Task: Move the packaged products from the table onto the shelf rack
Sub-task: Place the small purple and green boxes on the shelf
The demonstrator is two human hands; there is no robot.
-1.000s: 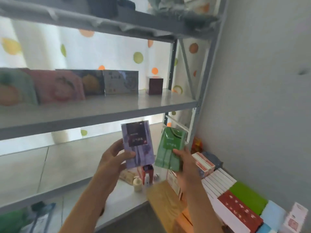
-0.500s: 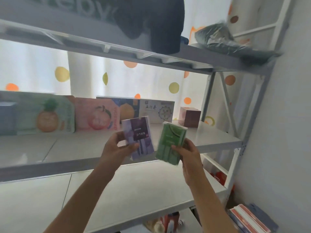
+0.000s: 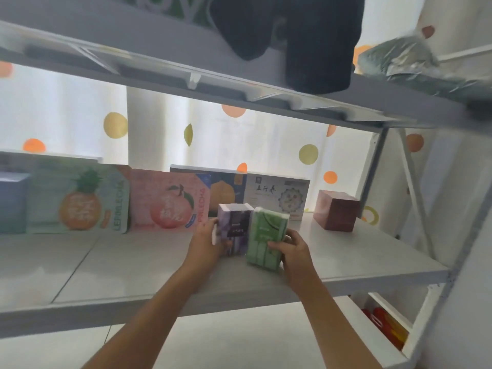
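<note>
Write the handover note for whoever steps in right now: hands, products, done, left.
Left hand: grips the purple printed packet, upright over the middle grey shelf board.
Right hand: grips the green plastic-wrapped packet, right beside the purple one, at the same shelf.
Done: a row of flat fruit-printed boxes and a dark red cube box already stand at the back of that shelf.
Left: set both packets down and let go; whether they already rest on the board is unclear. The table is out of view.
</note>
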